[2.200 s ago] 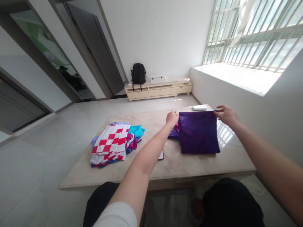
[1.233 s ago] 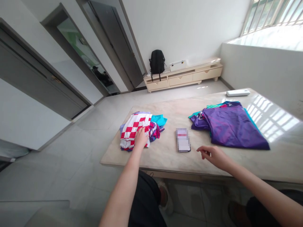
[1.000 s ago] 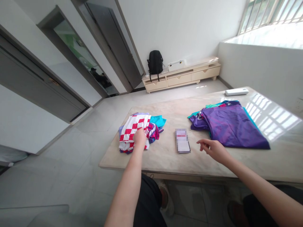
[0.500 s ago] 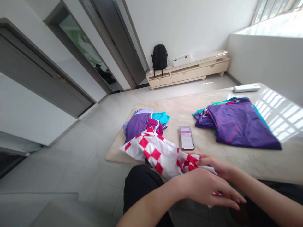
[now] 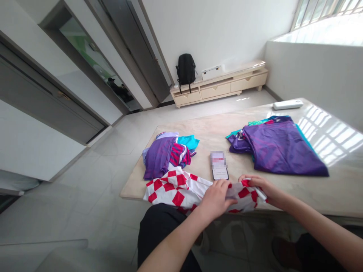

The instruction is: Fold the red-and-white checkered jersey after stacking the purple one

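A red-and-white checkered shirt [image 5: 172,187] lies bunched along the near edge of the marble table [image 5: 207,136]. My left hand [image 5: 216,198] presses on its middle and grips the fabric. My right hand [image 5: 258,186] pinches the shirt's right end. Behind the shirt on the left sits a heap of unfolded clothes [image 5: 166,155] with a purple piece on top. A folded purple garment [image 5: 280,147] tops a flat stack at the right.
A phone [image 5: 219,166] lies between the two piles, just beyond my hands. A white remote-like box [image 5: 287,104] rests at the table's far right. Across the floor stand a low cream cabinet [image 5: 218,88], a black backpack [image 5: 185,68] and dark doors.
My hands left the folded purple garment. The left hand took the checkered shirt from the left heap and pulled it to the near edge, where both hands now hold it.
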The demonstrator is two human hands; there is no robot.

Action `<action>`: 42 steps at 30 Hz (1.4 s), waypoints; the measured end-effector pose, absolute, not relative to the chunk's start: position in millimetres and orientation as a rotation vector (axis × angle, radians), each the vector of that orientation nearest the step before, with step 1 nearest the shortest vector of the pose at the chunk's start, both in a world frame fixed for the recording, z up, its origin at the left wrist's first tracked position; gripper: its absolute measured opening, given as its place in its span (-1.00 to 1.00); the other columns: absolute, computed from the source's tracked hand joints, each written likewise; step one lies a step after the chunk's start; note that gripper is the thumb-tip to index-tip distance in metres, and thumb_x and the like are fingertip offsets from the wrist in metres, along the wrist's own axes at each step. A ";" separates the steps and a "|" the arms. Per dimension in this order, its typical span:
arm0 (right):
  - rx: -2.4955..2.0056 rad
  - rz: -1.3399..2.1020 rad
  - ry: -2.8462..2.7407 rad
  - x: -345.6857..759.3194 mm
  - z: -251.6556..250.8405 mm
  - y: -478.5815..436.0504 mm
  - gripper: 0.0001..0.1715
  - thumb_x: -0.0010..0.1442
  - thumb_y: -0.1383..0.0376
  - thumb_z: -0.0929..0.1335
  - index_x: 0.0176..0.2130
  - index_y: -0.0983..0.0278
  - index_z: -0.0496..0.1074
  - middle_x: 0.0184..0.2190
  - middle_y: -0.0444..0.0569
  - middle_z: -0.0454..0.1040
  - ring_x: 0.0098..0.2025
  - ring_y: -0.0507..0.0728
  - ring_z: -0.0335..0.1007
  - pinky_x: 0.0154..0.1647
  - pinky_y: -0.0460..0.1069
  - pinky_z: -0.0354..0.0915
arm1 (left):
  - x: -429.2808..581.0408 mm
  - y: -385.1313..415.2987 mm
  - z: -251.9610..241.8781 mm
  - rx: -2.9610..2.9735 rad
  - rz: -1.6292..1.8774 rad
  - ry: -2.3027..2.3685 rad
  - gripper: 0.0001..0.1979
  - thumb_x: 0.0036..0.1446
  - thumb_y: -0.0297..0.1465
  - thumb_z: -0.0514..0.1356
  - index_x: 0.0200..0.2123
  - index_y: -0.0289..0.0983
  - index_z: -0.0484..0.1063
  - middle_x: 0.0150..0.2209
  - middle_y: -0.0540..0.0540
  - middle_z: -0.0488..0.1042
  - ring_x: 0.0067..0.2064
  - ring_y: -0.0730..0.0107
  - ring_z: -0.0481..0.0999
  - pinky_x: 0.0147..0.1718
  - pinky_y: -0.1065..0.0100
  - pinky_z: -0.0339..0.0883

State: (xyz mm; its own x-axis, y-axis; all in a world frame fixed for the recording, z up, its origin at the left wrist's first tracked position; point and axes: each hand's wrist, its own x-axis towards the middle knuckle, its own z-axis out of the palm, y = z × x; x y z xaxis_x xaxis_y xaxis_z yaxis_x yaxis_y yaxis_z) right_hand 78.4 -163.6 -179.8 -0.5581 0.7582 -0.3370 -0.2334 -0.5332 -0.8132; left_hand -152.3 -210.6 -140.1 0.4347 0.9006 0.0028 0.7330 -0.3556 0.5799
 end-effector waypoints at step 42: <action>-0.998 0.738 -2.026 98.5 -154.4 -162.1 -0.36 0.30 0.21 0.35 0.34 0.08 0.36 0.31 0.08 0.35 0.29 0.32 0.32 0.29 0.16 0.26 | -136.8 -208.3 -135.9 1.825 0.455 1.400 -0.47 0.41 0.00 0.00 -0.40 -0.29 0.42 -0.45 -0.04 0.47 -0.37 0.33 0.43 -0.40 0.37 0.15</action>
State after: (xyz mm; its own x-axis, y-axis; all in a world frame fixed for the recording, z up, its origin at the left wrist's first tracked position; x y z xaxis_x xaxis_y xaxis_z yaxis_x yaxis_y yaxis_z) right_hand 98.5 -162.1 -154.4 -0.4175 0.8315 0.3665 0.4011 0.5305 -0.7468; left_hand -136.8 -208.3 -135.9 0.3301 0.9285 -0.1704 0.6505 -0.0929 0.7538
